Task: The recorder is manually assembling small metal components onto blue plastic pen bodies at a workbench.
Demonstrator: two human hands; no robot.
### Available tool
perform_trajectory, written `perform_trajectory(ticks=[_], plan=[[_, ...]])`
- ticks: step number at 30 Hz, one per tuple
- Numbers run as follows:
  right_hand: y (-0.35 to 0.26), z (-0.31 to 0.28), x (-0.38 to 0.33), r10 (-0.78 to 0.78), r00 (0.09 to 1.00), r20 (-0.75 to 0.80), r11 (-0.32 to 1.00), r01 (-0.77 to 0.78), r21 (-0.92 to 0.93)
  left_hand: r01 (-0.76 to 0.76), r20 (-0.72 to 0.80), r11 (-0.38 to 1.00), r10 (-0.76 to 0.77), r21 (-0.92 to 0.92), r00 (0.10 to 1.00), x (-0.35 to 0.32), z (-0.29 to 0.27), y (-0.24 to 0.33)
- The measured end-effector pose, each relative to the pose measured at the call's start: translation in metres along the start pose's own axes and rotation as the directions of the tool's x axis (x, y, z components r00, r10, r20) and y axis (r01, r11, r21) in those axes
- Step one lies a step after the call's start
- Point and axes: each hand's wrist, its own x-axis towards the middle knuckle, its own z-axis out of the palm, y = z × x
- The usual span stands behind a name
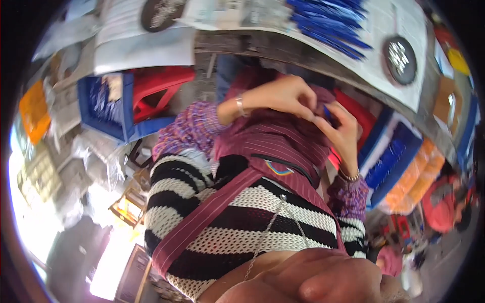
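Observation:
Both my hands are raised over my maroon striped apron [283, 134], close to the table's near edge, with fingertips nearly meeting. A small, slim blue piece [327, 113] is pinched in my right hand [344, 130]. My left hand [283, 97] is closed in a pinch beside it; whatever lies between its fingertips is too small to make out. Ahead on the table, a heap of long blue pieces [331, 25] rests on newspaper. To its right sits a dark round dish [407, 78] with small silvery parts in it.
Another dark dish [147, 20] of silvery parts is at the table's far left. A blue crate [128, 96] with blue pieces and a red stool [164, 88] stand left. On my right are a blue bin [375, 135], orange bags [418, 174] and a person in red [438, 207].

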Motion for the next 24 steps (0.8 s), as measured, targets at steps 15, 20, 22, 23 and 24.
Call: perform_trajectory(ticks=[15, 20, 22, 23, 24], plan=[[0.013, -0.006, -0.003, 0.123, 0.992, -0.023, 0.959, -0.113, 0.261, -0.308, -0.417, 0.951, 0.269, -0.028, 0.868, -0.075, -0.064, 0.062], [0.016, -0.007, -0.003, 0.150, 0.989, 0.006, 0.948, -0.146, 0.283, 0.404, -0.830, 0.733, 0.415, 0.548, 0.372, -0.132, -0.136, 0.071], [0.013, -0.004, -0.001, 0.186, 0.981, 0.057, 0.943, -0.194, 0.272, 0.596, -0.851, 0.609, 0.412, 0.523, 0.325, -0.142, -0.155, 0.067], [0.011, -0.002, 0.000, 0.184, 0.981, 0.058, 0.944, -0.193, 0.269, 0.614, -0.855, 0.596, 0.390, 0.518, 0.342, -0.146, -0.160, 0.059], [0.010, -0.001, 0.001, 0.146, 0.986, 0.076, 0.957, -0.160, 0.243, 0.630, -0.858, 0.583, 0.366, 0.513, 0.359, -0.149, -0.165, 0.050]])
